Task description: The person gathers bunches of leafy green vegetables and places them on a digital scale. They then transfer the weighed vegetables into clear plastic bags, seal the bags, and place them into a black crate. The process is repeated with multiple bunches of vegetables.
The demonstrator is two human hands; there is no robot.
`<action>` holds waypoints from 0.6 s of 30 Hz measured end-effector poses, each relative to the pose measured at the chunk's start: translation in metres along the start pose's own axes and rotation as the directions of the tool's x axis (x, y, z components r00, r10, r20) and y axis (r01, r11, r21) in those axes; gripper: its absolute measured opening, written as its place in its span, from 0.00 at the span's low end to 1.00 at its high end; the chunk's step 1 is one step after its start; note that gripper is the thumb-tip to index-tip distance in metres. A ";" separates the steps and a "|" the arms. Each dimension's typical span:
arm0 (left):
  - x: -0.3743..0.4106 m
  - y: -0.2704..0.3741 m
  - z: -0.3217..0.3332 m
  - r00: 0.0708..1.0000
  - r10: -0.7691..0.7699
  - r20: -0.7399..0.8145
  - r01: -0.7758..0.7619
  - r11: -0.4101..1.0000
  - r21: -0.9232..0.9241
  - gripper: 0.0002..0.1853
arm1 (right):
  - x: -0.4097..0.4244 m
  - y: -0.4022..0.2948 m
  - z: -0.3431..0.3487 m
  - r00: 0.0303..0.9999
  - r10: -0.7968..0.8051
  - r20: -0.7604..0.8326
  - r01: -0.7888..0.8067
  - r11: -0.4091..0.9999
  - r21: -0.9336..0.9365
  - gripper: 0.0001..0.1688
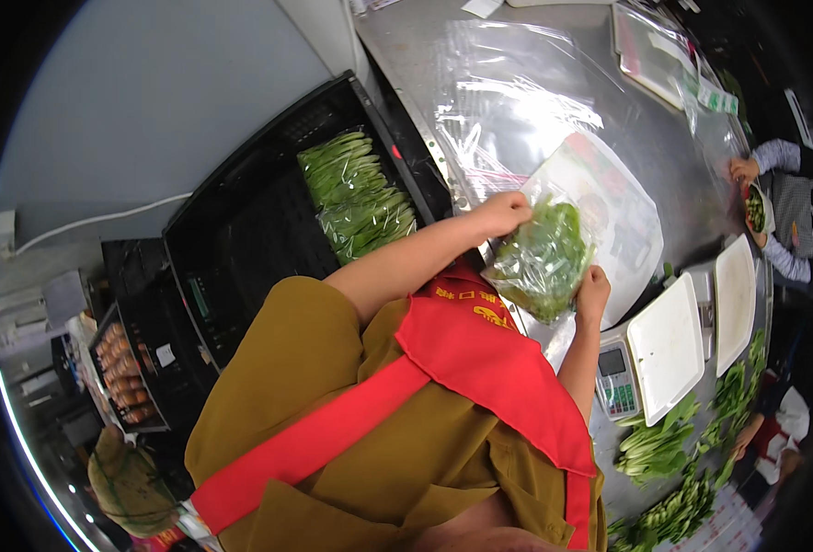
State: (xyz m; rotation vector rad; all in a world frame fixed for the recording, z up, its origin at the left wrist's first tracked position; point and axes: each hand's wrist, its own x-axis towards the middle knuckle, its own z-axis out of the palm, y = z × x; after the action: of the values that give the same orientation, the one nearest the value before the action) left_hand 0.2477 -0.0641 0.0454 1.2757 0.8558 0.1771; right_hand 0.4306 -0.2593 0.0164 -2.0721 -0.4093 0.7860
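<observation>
A clear plastic bag of leafy greens (548, 259) is held up between my two hands over the near edge of the metal table. My left hand (506, 214) pinches one edge of the bag near its top left. At the lower right edge of the bag, my right hand (593, 290) grips the plastic with curled fingers. Beneath and beyond the bag lies a whitish sheet (627, 221) with faded print. Flat clear bags (517, 103) are spread on the table behind it. Packed bags of greens (358, 193) lie in a black crate to the left.
The black plastic crate (241, 297) adjoins the table. A digital scale (617, 383) with a white tray (667, 352) stands at right, with another white tray (735, 303) beyond. Loose greens (658, 441) lie nearby. Across the table, a person's hands (744, 170) hold packed green produce.
</observation>
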 end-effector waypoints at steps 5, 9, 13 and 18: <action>-0.034 0.023 0.013 0.967 0.169 0.193 -0.048 0.858 -0.511 0.06 | -0.007 0.010 -0.019 0.991 -0.013 0.134 -0.060 0.848 0.526 0.14; -0.070 0.058 -0.015 0.943 0.262 0.204 -0.028 0.675 -0.737 0.06 | -0.039 -0.060 -0.009 0.971 -0.009 0.241 -0.161 0.719 0.677 0.22; -0.130 0.068 -0.073 0.993 0.108 -0.048 -0.110 0.689 -0.717 0.23 | -0.052 -0.099 0.037 0.896 -0.242 0.373 -0.071 0.751 0.657 0.21; -0.210 0.029 -0.170 0.863 0.059 -0.502 -0.325 0.825 -0.462 0.14 | -0.074 -0.156 0.094 0.567 -0.237 0.789 0.020 0.962 0.274 0.16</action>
State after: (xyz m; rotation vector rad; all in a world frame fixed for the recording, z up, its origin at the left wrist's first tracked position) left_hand 0.0031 -0.0429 0.1619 0.7855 0.9884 0.8703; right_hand 0.3131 -0.1522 0.1310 -1.3045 -0.9139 1.6173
